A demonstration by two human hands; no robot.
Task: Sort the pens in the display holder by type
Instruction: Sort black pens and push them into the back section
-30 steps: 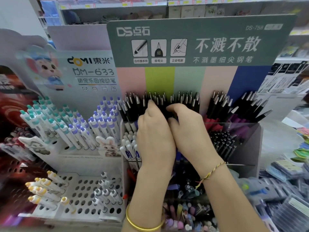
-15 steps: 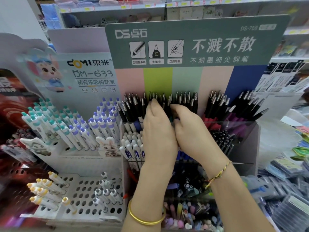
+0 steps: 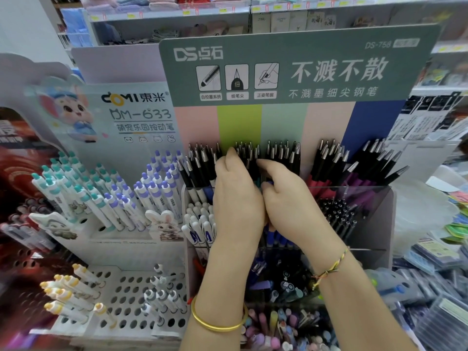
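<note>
The black pens with silver clips (image 3: pixel 281 154) stand upright in the far row of the clear plastic display holder (image 3: pixel 362 198), tips up, bunched in four loose clusters, too many to count; coloured lower barrels show through the wall, red and purple toward the right. Two hands reach into the middle of that row. The left hand (image 3: pixel 236 196) has its fingers pushed among the pens, and the right hand (image 3: pixel 286 196) curls beside it, touching it; whether either is grasping a pen cannot be told. A gold bangle (image 3: pixel 219 323) circles the left wrist, a braided cord (image 3: pixel 330 268) the right. Left of the holder stands a white perforated rack (image 3: pixel 131 302) of teal-, purple- and yellow-capped pens.
</note>
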